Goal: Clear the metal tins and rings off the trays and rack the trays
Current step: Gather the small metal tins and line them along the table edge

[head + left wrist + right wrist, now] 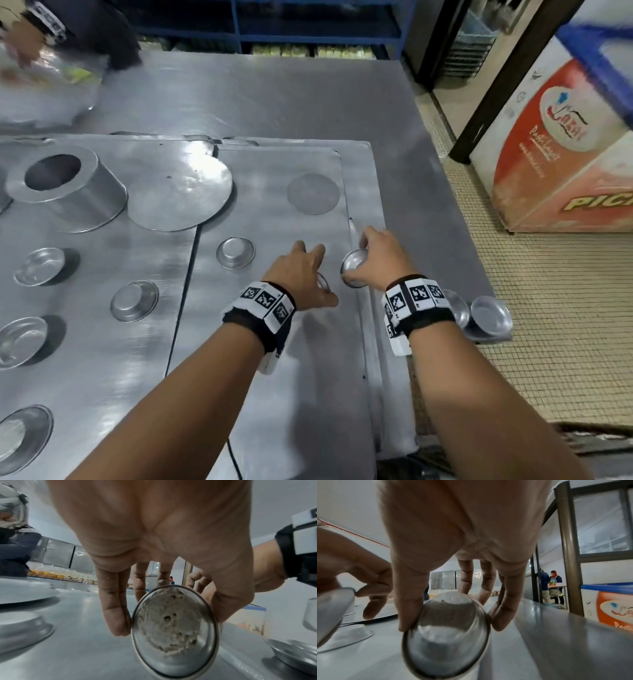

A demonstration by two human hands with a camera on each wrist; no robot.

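Two flat metal trays lie side by side, the right tray [274, 342] and the left tray [85, 342]. My left hand [301, 274] grips a small round tin [173, 628] with crumbs inside, lifted on edge above the right tray. My right hand [373, 257] holds another small tin [354, 265], also tilted, by the tray's right rim; the same tin [447, 632] fills the right wrist view. One upside-down tin [235, 253] stands on the right tray. Several small tins [134, 300], a tall metal ring [66, 186] and a flat disc [180, 192] sit on the left tray.
Two stacks of small tins [489, 315] stand at the table's right edge behind my right wrist. Another person's hand [24, 44] works over a plastic bag at the far left. A blue rack [308, 24] stands behind the table, a chest freezer [565, 154] to the right.
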